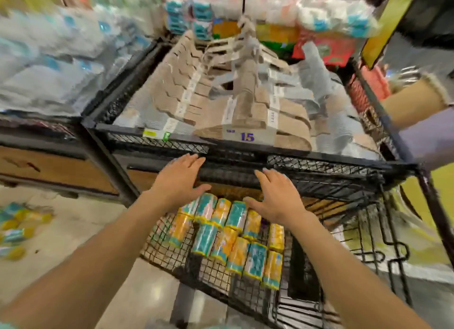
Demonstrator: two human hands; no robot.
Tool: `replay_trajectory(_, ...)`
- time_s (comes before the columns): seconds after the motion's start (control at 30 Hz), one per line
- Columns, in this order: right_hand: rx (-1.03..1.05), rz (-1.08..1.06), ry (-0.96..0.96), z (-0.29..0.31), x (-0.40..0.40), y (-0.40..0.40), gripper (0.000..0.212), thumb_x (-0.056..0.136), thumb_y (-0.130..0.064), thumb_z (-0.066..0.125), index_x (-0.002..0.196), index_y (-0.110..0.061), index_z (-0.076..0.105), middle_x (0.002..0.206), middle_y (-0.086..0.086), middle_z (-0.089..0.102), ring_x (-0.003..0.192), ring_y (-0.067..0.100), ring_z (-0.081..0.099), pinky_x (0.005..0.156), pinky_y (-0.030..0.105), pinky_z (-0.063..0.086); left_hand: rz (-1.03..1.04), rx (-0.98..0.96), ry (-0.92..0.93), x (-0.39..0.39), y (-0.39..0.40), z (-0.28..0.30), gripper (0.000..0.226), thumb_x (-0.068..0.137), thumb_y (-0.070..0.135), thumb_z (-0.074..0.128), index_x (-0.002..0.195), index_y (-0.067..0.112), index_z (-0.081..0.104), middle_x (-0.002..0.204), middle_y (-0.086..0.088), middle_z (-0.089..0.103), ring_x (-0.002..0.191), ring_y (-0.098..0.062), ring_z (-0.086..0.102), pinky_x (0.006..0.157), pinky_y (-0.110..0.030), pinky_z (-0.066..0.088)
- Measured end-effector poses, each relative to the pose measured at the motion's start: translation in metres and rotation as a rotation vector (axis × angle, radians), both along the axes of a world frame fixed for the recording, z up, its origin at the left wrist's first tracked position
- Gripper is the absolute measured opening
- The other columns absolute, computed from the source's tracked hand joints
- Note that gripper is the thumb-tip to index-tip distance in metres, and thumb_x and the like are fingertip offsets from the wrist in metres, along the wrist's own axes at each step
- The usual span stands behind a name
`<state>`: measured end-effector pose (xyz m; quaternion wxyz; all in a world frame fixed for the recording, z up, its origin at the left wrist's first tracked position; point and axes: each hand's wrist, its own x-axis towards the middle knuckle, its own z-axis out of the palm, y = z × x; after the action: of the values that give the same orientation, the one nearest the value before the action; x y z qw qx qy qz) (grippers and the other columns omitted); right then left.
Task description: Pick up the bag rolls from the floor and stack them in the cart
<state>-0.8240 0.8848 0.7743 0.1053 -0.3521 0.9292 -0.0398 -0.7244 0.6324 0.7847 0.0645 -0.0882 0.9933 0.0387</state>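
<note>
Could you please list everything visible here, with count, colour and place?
bag rolls in cart: about sixteen, teal and orange-yellow, two rows on the mesh
bag rolls on floor: several, blurred, teal and yellow, far left
cart: one, black wire, centre-right
display bin: one, black mesh, behind the cart
hangers: many, tan and grey, inside the bin
left hand: open, above the rolls
right hand: open, above the rolls
</note>
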Motion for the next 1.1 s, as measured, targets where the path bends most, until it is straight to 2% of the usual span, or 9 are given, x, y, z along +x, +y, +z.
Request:
replay_trajectory(0.1, -0.024, 0.077, 0.075, 0.041, 0.009, -0.044, 0.092, 0.090, -0.074, 0.045, 0.161, -0.020, 0.018, 0.167, 0.009, 0.023, 0.153, 0.030, 0.020, 0.125, 0.044, 0.017, 0.066, -0.076, 0.117, 0.030, -0.029, 0.046, 0.088, 0.094, 0.069, 0.042, 0.160, 0.019, 0.015, 0.166, -0.006, 0.023, 0.153, -0.026, 0.020, 0.124, -0.041, 0.019)
replay_trajectory(0.23, -0.089, 0.231, 0.182, 0.085, 0.041, -0.124, 0.090, 0.090, -0.074, 0.044, 0.159, -0.021, 0.023, 0.159, 0.010, 0.036, 0.146, 0.032, 0.032, 0.119, 0.045, 0.027, 0.198, -0.097, 0.219, 0.101, -0.079, 0.084, 0.088, 0.093, 0.072, 0.036, 0.161, 0.022, 0.011, 0.168, -0.002, 0.015, 0.154, -0.023, 0.015, 0.124, -0.043, 0.018)
replay_trajectory(0.33, -0.095, 0.388, 0.219, 0.107, 0.080, -0.195, 0.089, 0.091, -0.075, 0.042, 0.159, -0.020, 0.021, 0.163, 0.012, 0.029, 0.149, 0.033, 0.026, 0.121, 0.048, 0.024, 0.344, -0.103, 0.230, 0.174, -0.125, 0.097, 0.090, 0.092, 0.075, 0.030, 0.161, 0.024, 0.005, 0.168, -0.001, 0.012, 0.155, -0.022, 0.014, 0.125, -0.044, 0.017)
replay_trajectory(0.43, -0.135, 0.558, 0.244, 0.121, 0.136, -0.270, 0.090, 0.092, -0.075, 0.040, 0.160, -0.020, 0.021, 0.163, 0.011, 0.029, 0.148, 0.033, 0.029, 0.119, 0.046, 0.026, 0.494, -0.110, 0.227, 0.249, -0.177, 0.099, 0.092, 0.091, 0.076, 0.031, 0.161, 0.022, 0.008, 0.168, -0.001, 0.015, 0.154, -0.023, 0.016, 0.123, -0.046, 0.020)
replay_trajectory(0.6, -0.131, 0.780, 0.239, 0.137, 0.234, -0.395, 0.096, 0.091, -0.079, 0.039, 0.162, -0.022, 0.010, 0.170, 0.007, 0.012, 0.155, 0.029, 0.013, 0.125, 0.046, 0.017, 0.742, -0.140, 0.235, 0.379, -0.248, 0.104, 0.094, 0.089, 0.079, 0.035, 0.160, 0.022, 0.016, 0.166, -0.003, 0.023, 0.151, -0.026, 0.025, 0.121, -0.045, 0.026)
replay_trajectory(0.7, -0.123, 0.914, 0.263, 0.138, 0.288, -0.460, 0.096, 0.090, -0.080, 0.035, 0.162, -0.023, 0.007, 0.170, 0.007, 0.009, 0.156, 0.028, 0.010, 0.126, 0.047, 0.014, 0.887, -0.174, 0.221, 0.454, -0.276, 0.110, 0.101, 0.081, 0.084, 0.027, 0.158, 0.018, 0.025, 0.161, -0.008, 0.033, 0.145, -0.029, 0.035, 0.117, -0.047, 0.032)
replay_trajectory(0.8, -0.156, 1.022, 0.246, 0.137, 0.338, -0.511, 0.096, 0.090, -0.079, 0.038, 0.162, -0.021, 0.013, 0.169, 0.008, 0.013, 0.156, 0.027, 0.012, 0.125, 0.046, 0.016, 1.005, -0.181, 0.190, 0.519, -0.299, 0.110, 0.102, 0.077, 0.082, 0.022, 0.158, 0.018, 0.025, 0.161, -0.009, 0.033, 0.146, -0.030, 0.034, 0.117, -0.048, 0.031)
replay_trajectory(0.93, -0.178, 1.121, 0.222, 0.137, 0.379, -0.575, 0.095, 0.090, -0.077, 0.044, 0.161, -0.021, 0.016, 0.169, 0.008, 0.017, 0.155, 0.027, 0.014, 0.125, 0.046, 0.018, 1.124, -0.209, 0.166, 0.571, -0.333, 0.107, 0.090, 0.091, 0.074, 0.039, 0.159, 0.020, 0.017, 0.164, -0.007, 0.026, 0.149, -0.028, 0.028, 0.119, -0.047, 0.028)
replay_trajectory(1.1, -0.182, 1.211, 0.203, 0.131, 0.407, -0.664, 0.096, 0.088, -0.077, 0.045, 0.161, -0.021, 0.016, 0.168, 0.009, 0.018, 0.155, 0.028, 0.016, 0.125, 0.044, 0.019, 1.221, -0.212, 0.132, 0.590, -0.387, 0.104, 0.090, 0.092, 0.073, 0.039, 0.160, 0.019, 0.015, 0.166, -0.006, 0.023, 0.151, -0.027, 0.024, 0.121, -0.047, 0.026)
